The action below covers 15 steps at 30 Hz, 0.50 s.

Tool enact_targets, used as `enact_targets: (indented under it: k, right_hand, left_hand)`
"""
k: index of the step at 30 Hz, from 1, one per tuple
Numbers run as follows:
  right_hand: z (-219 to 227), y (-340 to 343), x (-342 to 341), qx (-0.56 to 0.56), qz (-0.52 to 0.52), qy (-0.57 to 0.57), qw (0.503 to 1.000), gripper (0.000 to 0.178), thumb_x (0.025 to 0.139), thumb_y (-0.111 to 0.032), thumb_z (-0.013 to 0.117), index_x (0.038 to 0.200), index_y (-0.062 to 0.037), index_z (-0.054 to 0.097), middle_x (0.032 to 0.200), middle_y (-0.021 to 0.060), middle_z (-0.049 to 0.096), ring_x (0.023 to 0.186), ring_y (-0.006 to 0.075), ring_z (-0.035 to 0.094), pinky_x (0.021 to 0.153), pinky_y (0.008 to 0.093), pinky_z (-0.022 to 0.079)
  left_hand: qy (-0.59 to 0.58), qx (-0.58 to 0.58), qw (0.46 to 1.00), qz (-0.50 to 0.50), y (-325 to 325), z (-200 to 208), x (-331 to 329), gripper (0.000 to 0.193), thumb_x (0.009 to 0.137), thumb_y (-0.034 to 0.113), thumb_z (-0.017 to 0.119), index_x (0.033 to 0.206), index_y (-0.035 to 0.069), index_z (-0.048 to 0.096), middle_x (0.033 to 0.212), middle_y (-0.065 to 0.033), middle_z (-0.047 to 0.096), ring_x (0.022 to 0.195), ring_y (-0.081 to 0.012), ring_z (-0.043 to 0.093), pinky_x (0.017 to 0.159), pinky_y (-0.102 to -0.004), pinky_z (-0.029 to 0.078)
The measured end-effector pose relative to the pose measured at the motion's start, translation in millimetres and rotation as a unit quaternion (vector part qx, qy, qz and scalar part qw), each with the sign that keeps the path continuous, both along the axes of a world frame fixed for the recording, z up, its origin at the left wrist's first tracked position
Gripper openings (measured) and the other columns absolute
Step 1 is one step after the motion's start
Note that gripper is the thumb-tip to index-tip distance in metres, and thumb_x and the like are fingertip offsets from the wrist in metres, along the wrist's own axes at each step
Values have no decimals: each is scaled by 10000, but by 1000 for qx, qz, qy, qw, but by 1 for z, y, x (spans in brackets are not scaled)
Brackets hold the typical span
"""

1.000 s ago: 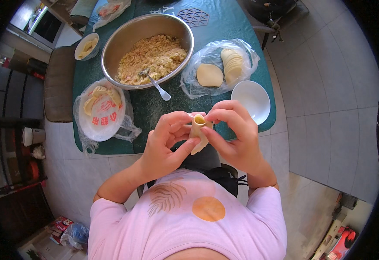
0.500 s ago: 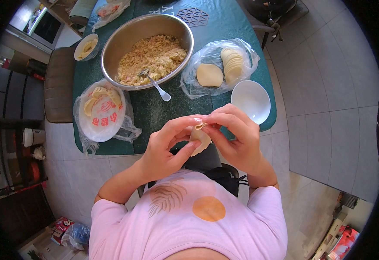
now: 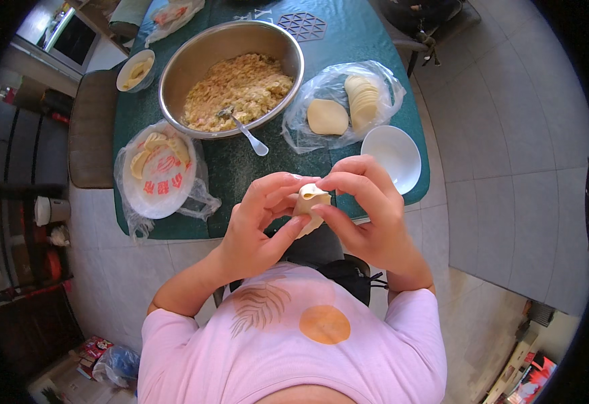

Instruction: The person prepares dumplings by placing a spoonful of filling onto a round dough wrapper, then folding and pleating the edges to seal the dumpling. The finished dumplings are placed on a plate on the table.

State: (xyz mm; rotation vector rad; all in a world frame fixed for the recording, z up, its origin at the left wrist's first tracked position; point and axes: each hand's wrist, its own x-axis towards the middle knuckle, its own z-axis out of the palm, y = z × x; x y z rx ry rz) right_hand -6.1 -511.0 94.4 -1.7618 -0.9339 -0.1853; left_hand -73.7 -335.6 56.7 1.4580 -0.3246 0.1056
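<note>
Between both hands, just off the table's near edge, is a folded dumpling (image 3: 313, 200) of pale dough; its upper end gapes in a small loop. My left hand (image 3: 262, 212) grips its left side with thumb and fingers. My right hand (image 3: 365, 205) has its index fingertip at the top rim, with the thumb against the right side. Dumpling wrappers (image 3: 362, 101) lie in an overlapping stack on a clear plastic bag (image 3: 298, 128), a single wrapper (image 3: 327, 117) beside them. A large metal bowl (image 3: 173, 87) holds minced filling (image 3: 237, 91) and a spoon (image 3: 251, 138).
At left, a plate (image 3: 152, 205) covered by a plastic bag carries several finished dumplings (image 3: 156, 151). A white bowl (image 3: 390, 158) stands by the table's right edge. A small bowl (image 3: 135, 71) with pale pieces sits at far left, near a dark chair (image 3: 94, 135). A dark lattice mat (image 3: 302, 27) lies behind.
My right thumb and index finger have parted slightly and shifted on the dumpling's edge. Its top end now shows more openly, while my left hand keeps its hold.
</note>
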Motion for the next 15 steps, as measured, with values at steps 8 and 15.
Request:
enact_targets:
  k: [8,15]
  right_hand:
    - [-2,8,3,-55,35,-37,997,220,761,0,681,954,-7,576,913,135,533,797,284,543,686,358,453]
    - [20,32,5,-136,78,-128,979,238,749,-34,681,961,-29,573,909,110,535,810,269,534,692,363,420]
  left_hand:
    - [4,32,999,16,10,4,-5,500,844,-78,573,1281,27,353,1254,-176,535,1073,-199,585,898,-323,504]
    - [-22,71,995,62,30,4,-12,472,830,-85,574,1257,22,404,1215,-165,560,1044,-190,603,875,-310,514]
